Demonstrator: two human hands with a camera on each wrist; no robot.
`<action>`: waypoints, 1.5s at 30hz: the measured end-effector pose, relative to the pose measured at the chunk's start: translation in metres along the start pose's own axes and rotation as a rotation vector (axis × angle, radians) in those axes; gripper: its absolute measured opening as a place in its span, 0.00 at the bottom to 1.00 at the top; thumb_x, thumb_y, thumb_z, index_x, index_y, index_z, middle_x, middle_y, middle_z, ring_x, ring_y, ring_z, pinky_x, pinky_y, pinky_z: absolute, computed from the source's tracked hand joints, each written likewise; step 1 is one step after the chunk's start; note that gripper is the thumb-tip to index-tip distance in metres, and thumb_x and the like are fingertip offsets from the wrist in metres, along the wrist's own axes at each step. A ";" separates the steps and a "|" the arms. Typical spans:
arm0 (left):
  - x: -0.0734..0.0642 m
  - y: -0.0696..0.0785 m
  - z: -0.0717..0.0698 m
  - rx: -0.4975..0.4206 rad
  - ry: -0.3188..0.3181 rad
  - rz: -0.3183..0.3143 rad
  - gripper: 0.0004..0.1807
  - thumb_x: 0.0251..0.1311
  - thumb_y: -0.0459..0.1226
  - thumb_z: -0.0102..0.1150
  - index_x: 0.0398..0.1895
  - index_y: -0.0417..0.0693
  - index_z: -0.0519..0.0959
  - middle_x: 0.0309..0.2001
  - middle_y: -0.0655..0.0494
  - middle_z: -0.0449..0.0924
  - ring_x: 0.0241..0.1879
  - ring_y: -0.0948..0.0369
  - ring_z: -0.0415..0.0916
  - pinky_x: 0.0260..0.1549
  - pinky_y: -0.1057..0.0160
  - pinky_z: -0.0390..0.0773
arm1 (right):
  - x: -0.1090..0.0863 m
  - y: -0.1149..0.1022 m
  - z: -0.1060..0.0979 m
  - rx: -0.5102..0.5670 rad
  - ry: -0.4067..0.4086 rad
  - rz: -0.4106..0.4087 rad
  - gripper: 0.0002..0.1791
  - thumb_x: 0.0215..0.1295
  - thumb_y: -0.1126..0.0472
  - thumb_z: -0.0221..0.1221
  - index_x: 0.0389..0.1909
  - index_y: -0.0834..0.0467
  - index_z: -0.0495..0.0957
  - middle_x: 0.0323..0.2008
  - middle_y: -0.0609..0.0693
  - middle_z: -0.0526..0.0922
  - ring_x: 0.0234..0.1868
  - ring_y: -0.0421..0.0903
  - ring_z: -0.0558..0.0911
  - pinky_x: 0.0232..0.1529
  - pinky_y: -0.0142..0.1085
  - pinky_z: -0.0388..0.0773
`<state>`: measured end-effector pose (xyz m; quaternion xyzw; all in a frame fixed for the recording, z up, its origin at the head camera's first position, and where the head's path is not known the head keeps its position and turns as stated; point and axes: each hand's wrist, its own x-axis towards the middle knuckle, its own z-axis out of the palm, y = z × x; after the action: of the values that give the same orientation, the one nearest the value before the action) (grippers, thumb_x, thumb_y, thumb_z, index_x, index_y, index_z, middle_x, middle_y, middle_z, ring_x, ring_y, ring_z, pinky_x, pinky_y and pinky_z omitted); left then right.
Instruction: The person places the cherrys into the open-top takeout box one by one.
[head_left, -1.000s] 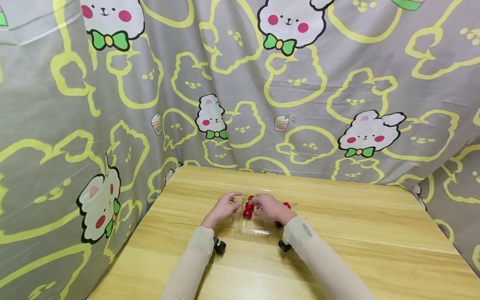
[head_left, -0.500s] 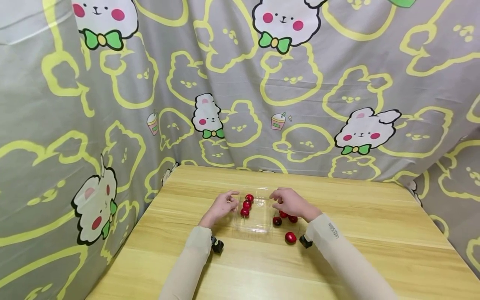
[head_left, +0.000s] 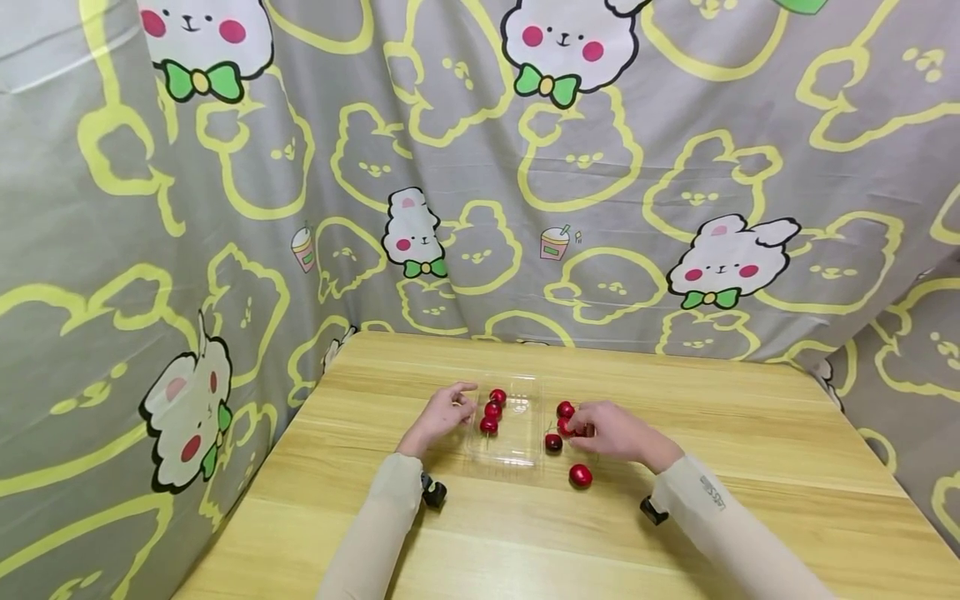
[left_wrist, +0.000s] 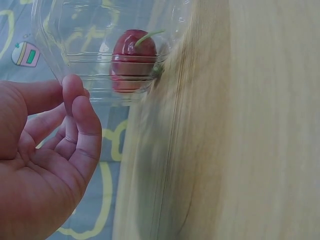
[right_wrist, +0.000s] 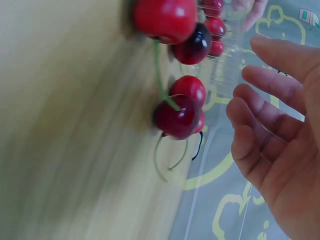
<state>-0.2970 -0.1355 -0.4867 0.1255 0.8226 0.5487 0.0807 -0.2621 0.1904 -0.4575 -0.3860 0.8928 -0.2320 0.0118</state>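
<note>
A clear plastic container lies on the table with three red cherries in a row along its left side. My left hand is at the container's left edge; in the left wrist view its thumb and fingertips pinch the rim. To the right of the container lies a group of loose cherries, among them a dark one and a bright red one nearer the front. My right hand hovers over this group, fingers loosely bent, partly covering it. In the right wrist view, the right hand holds nothing; stemmed cherries lie beside it.
The wooden table extends right and forward of the hands. A grey patterned curtain hangs behind the table and along its left side. Dark wrist camera mounts sit under the sleeves.
My right hand has moved from over the cherries in the container, across its right edge, to the loose cherries on the right. The left hand has stayed at the container's left edge.
</note>
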 end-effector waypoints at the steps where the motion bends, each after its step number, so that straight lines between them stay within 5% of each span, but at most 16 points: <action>1: 0.000 0.000 0.000 0.001 0.000 0.001 0.24 0.65 0.28 0.52 0.65 0.35 0.66 0.32 0.49 0.74 0.28 0.57 0.76 0.30 0.63 0.80 | -0.003 0.000 0.001 0.004 0.001 -0.014 0.09 0.57 0.62 0.65 0.38 0.60 0.83 0.32 0.45 0.78 0.30 0.40 0.75 0.30 0.30 0.75; 5: -0.001 -0.001 -0.001 -0.001 -0.001 0.002 0.24 0.65 0.29 0.52 0.65 0.35 0.66 0.32 0.49 0.73 0.28 0.56 0.77 0.29 0.63 0.80 | -0.015 -0.003 0.009 0.017 0.005 -0.052 0.10 0.57 0.63 0.66 0.39 0.62 0.83 0.31 0.49 0.78 0.30 0.43 0.76 0.30 0.30 0.75; 14: -0.001 -0.001 0.000 -0.002 -0.004 0.008 0.24 0.66 0.29 0.52 0.64 0.34 0.66 0.32 0.49 0.73 0.27 0.59 0.76 0.29 0.64 0.80 | -0.038 -0.007 0.023 0.027 -0.046 0.016 0.20 0.58 0.53 0.65 0.47 0.61 0.80 0.40 0.48 0.76 0.32 0.38 0.75 0.31 0.31 0.76; 29: -0.002 -0.001 0.000 0.001 0.003 0.008 0.23 0.66 0.29 0.52 0.64 0.34 0.66 0.32 0.49 0.73 0.29 0.54 0.77 0.31 0.58 0.80 | -0.046 -0.006 0.034 -0.087 -0.071 0.041 0.21 0.53 0.55 0.68 0.48 0.57 0.80 0.43 0.45 0.76 0.36 0.35 0.73 0.39 0.34 0.77; 38: -0.017 0.027 -0.005 -0.033 -0.032 0.030 0.22 0.65 0.25 0.50 0.63 0.30 0.65 0.33 0.40 0.73 0.34 0.39 0.76 0.36 0.46 0.79 | -0.046 -0.008 0.032 -0.158 -0.035 0.026 0.20 0.53 0.55 0.68 0.46 0.59 0.80 0.44 0.49 0.79 0.45 0.46 0.78 0.48 0.44 0.77; 45: -0.005 0.005 -0.002 -0.018 -0.004 0.011 0.23 0.66 0.28 0.51 0.64 0.32 0.65 0.32 0.46 0.73 0.30 0.49 0.77 0.33 0.52 0.80 | -0.042 -0.011 0.030 -0.178 0.023 0.010 0.19 0.53 0.54 0.68 0.45 0.58 0.81 0.43 0.47 0.80 0.45 0.44 0.76 0.47 0.42 0.77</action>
<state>-0.2918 -0.1364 -0.4812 0.1302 0.8167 0.5564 0.0806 -0.2189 0.2008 -0.4862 -0.3782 0.9120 -0.1560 -0.0317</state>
